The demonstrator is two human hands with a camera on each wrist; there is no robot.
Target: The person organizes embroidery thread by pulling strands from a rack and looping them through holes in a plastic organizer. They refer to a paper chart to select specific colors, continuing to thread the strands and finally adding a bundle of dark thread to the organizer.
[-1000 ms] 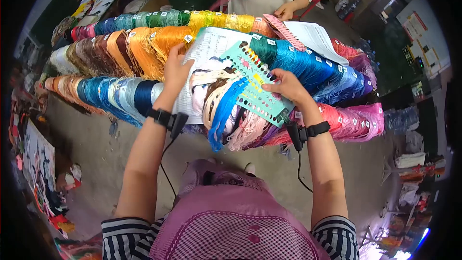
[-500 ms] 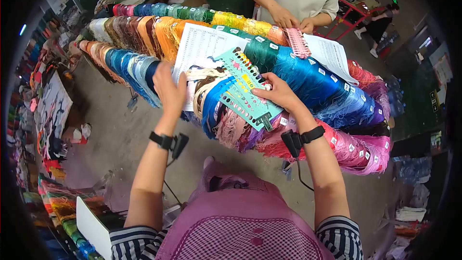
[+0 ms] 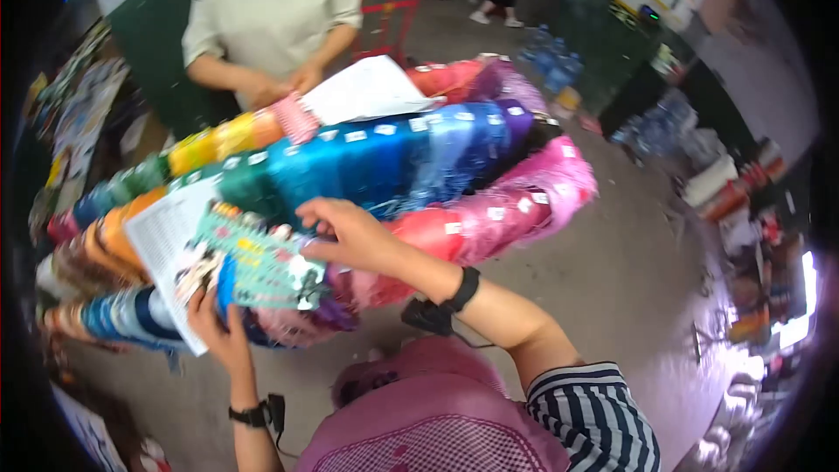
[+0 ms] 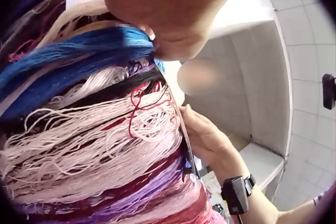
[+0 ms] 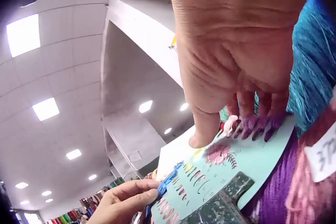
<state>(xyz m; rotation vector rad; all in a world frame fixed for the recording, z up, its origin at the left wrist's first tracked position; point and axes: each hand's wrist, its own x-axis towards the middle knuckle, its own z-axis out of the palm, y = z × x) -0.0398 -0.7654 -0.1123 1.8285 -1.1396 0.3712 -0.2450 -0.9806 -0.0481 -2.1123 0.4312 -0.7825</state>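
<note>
A turquoise thread card [image 3: 262,269] with printed flowers and holes along its edges lies tilted over the thread rows. Bundles of blue, cream, pink and purple embroidery thread [image 4: 94,134] hang from it. My left hand [image 3: 223,341] is at the card's lower left; in the right wrist view its thumb and finger pinch blue thread [image 5: 170,178] at the card's edge. My right hand [image 3: 358,236] grips the opposite edge, thumb over the printed face and fingers beyond the edge. Those fingertips are hidden among thread tufts [image 5: 257,125] in the right wrist view.
Long rows of labelled thread skeins [image 3: 350,166] stretch across in front. A printed sheet [image 3: 166,240] lies under the card's left side, and white papers [image 3: 371,92] lie farther back. Another person [image 3: 271,26] stands behind the rows beside a pink strip [image 3: 295,118]. A red metal frame [image 3: 393,0] stands behind.
My left hand has moved down from the sheet to the card's lower left. My right hand has shifted along the card's edge. The view has swung right, moving the rows and other person leftward.
</note>
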